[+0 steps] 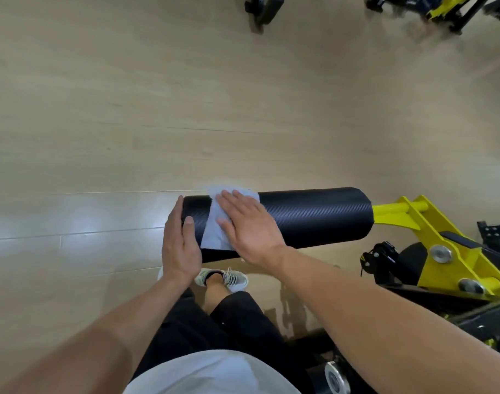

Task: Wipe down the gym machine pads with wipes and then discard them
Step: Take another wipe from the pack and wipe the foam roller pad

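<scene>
I was mid-wipe, right hand (247,227) flat with fingers straight, pressing the wipe (217,223) onto the roller pad (308,217), left hand (179,240) open against its end; probably next I'd drag it toward the yellow frame (430,226).

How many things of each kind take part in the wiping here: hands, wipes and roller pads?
Hands: 2, the left hand resting flat against the pad's end, the right hand pressing flat on the wipe
Wipes: 1, the pale wipe draped over the pad
Roller pads: 1, the black roller pad
Total: 4
</scene>
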A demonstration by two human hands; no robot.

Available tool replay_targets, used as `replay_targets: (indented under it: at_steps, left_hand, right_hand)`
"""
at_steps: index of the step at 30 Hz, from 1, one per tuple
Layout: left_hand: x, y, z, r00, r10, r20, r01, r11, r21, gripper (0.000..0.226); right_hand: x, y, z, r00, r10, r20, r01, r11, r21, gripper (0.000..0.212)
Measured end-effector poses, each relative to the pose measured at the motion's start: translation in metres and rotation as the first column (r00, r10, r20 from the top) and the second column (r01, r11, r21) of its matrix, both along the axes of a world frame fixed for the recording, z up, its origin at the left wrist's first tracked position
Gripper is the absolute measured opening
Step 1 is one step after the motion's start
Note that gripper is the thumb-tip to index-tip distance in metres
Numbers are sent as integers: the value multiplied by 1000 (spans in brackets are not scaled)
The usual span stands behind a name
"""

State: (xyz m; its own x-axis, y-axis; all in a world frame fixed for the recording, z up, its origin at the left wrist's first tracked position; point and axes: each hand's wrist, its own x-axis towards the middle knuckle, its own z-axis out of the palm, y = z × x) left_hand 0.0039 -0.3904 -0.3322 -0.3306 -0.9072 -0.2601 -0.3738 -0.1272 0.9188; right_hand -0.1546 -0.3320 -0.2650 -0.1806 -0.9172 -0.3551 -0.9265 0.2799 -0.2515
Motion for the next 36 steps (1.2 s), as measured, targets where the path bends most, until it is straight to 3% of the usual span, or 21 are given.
replay_targets:
  at_steps: [4,7,11,15,17,21,24,28,32,36]
  left_hand:
    - [-2,-1,2,999,25,-35,-24,999,33,61]
    - [-4,-7,9,994,95,-46,-88,987,136,49]
    - [-16,-42,16,976,183,119,-203,962,183,22]
    - [-37,-57,19,955,245,168,-285,913,292,31]
    - [-40,-56,17,952,228,203,-284,906,313,28]
    - [-38,-53,17,965,154,213,-213,931,295,26]
    - [-31,-44,19,982,121,148,-155,955,251,33]
    - [-16,-27,14,994,113,12,-113,988,105,37]
    - [-16,-23,17,993,116,15,-116,991,66,36]
    - [-30,-55,19,968,223,118,-246,940,236,19]
  right_hand:
    - [-15,-20,-1,972,-224,-76,228,972,58,61]
    - [40,-39,-5,996,-84,25,84,996,-18,57]
    - [29,-32,2,998,10,59,-9,1000,-27,56]
    - [-50,1,10,973,-221,-61,220,975,-19,53]
    - [-75,21,12,938,-348,-2,348,937,-29,53]
    - [-56,7,7,873,-487,-31,485,873,-51,39]
    - [-14,-13,7,927,-373,33,373,917,-140,34]
    - [26,-22,0,990,-54,127,72,987,-147,36]
    - [18,-11,-9,992,-124,-20,123,991,-58,59]
    - [29,-25,-12,976,-215,-38,213,976,-37,59]
